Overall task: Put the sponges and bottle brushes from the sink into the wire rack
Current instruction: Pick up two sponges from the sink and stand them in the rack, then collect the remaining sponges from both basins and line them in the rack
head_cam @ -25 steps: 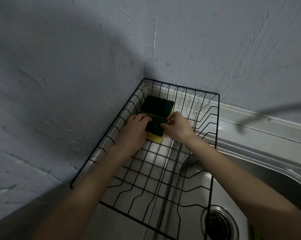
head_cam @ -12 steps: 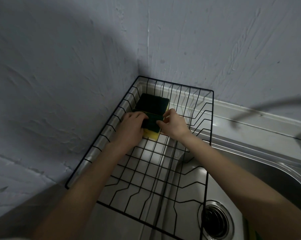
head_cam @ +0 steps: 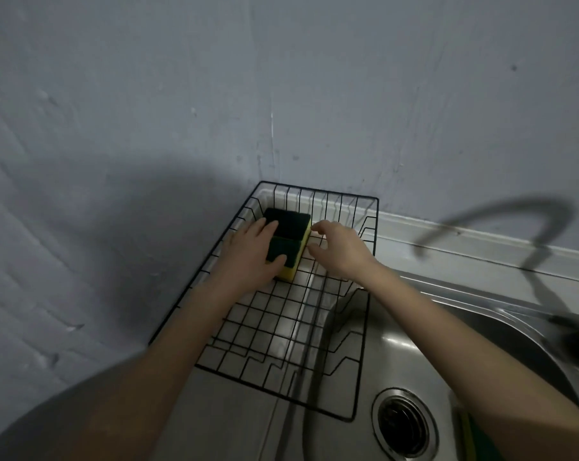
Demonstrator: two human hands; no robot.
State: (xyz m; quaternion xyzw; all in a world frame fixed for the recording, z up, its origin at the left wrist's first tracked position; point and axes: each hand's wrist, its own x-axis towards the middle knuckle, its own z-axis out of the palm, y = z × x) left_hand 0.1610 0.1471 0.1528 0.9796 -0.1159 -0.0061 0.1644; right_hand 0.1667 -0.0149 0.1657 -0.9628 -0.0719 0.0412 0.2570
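Note:
A black wire rack [head_cam: 275, 327] sits in the wall corner, left of the sink [head_cam: 501, 314]. Two green-topped yellow sponges lie side by side in its far left corner, the far sponge [head_cam: 293, 222] and the near sponge [head_cam: 286, 252]. My left hand [head_cam: 248, 257] is against their left side, thumb on top of the near sponge. My right hand [head_cam: 341, 249] hovers just right of them, fingers apart and empty. Another green and yellow sponge [head_cam: 466, 427] lies in the sink, mostly hidden by my right arm. A dark blurred object [head_cam: 577, 341], maybe a brush, is at the sink's right.
The sink's drain [head_cam: 403, 424] lies close to the rack's near right corner. Grey walls stand right behind and to the left of the rack. A tap's shadow falls on the back wall at the right.
My right hand has let go of the near sponge and opened just to its right. The left hand stays on the sponge. The view has tilted up, so the rack sits lower in the frame.

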